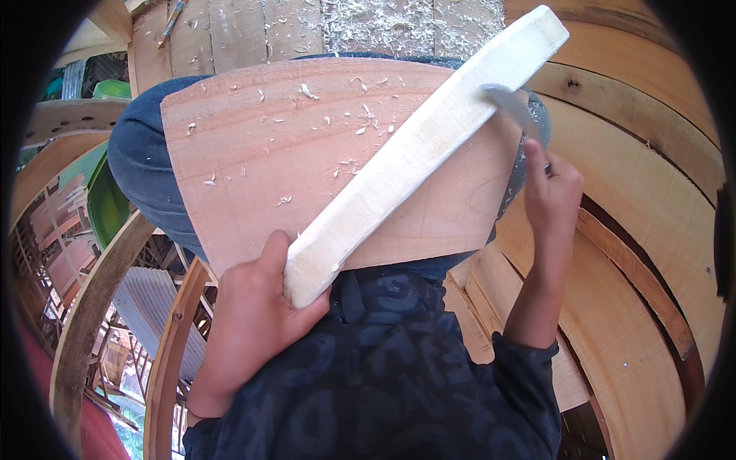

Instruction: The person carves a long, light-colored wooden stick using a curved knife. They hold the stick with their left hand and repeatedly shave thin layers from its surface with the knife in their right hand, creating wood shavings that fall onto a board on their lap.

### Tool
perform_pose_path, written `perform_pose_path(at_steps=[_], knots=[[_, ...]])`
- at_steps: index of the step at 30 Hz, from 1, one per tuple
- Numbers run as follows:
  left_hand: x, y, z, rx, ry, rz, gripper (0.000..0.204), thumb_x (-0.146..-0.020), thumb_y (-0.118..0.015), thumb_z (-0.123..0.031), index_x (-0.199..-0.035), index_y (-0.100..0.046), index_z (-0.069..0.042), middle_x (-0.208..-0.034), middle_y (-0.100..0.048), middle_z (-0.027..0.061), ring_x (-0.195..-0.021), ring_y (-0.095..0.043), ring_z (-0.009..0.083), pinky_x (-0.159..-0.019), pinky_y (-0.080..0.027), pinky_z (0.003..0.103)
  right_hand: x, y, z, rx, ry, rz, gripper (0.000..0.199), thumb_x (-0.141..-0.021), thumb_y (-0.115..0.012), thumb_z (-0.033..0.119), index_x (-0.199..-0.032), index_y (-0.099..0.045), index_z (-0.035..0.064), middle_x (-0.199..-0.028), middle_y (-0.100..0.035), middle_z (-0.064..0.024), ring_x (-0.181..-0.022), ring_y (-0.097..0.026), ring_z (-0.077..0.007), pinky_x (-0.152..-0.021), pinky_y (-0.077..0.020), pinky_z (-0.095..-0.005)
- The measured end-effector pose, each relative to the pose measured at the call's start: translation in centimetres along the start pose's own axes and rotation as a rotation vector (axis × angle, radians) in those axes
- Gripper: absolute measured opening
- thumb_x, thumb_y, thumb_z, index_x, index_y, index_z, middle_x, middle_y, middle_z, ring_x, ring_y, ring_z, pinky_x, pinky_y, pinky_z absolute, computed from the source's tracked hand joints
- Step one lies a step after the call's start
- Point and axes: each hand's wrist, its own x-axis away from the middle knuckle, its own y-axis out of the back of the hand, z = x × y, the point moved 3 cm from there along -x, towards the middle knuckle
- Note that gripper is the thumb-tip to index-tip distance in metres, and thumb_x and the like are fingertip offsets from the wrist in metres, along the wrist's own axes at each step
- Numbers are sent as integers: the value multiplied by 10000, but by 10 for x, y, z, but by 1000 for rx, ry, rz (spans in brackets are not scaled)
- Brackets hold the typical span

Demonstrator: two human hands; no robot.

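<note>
A long pale block of wood point(418, 149) slants across a flat reddish board point(253, 176) that rests on my lap. My left hand point(257, 307) grips the block's near end, thumb on one side and fingers on the other. In my right hand point(552, 184) is a knife point(512, 106) with a curved blade; the fist hides most of its handle. The blade's tip touches or nearly touches the block's right edge, close to the far end. Small curled wood shavings point(308, 91) lie scattered over the board.
Shavings point(383, 27) cover much of the plank floor point(238, 31) beyond my knees. A pencil-like stick point(172, 23) lies at the far left. Wooden plank walls point(621, 169) rise on the right. Wooden rails point(92, 307) run along the left, with a corrugated sheet point(157, 310) below.
</note>
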Motion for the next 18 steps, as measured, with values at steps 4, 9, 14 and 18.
perform_pose_path(at_steps=[4, 9, 14, 18], knots=[[0, 4, 1, -82, 36, 36, 453, -726, -824, -271, -971, -536, -22, -662, -613, 233, -662, -652, 412, -559, -503, 440, 2, 14, -11, -90, 5, 22, 623, -908, -639, 504, -671, -559, -66, -499, -392, -74, -503, -350, -146, -470, -354, -307], [-6, 9, -1, 29, -27, 104, 430, -729, -836, -271, -890, -539, -5, -671, -598, 213, -655, -640, 397, -564, -474, 381, 37, -11, 41, -67, 258, 194, 575, -821, -714, 509, -619, -574, -10, -502, -489, -149, -447, -514, -287, -456, -401, -367], [-13, 8, -1, 139, -50, 162, 335, -812, -770, -214, -923, -527, -12, -656, -559, 238, -691, -597, 450, -550, -452, 403, 46, -25, 64, -22, 377, 205, 589, -777, -729, 546, -574, -550, 23, -487, -509, -138, -457, -551, -321, -447, -422, -389], [-10, 6, -3, 104, -26, 130, 306, -847, -740, -201, -916, -503, -19, -644, -542, 248, -691, -587, 461, -541, -443, 414, 33, -22, 55, 47, 357, 128, 607, -764, -725, 576, -562, -546, 32, -478, -507, -130, -446, -541, -318, -429, -412, -390]])
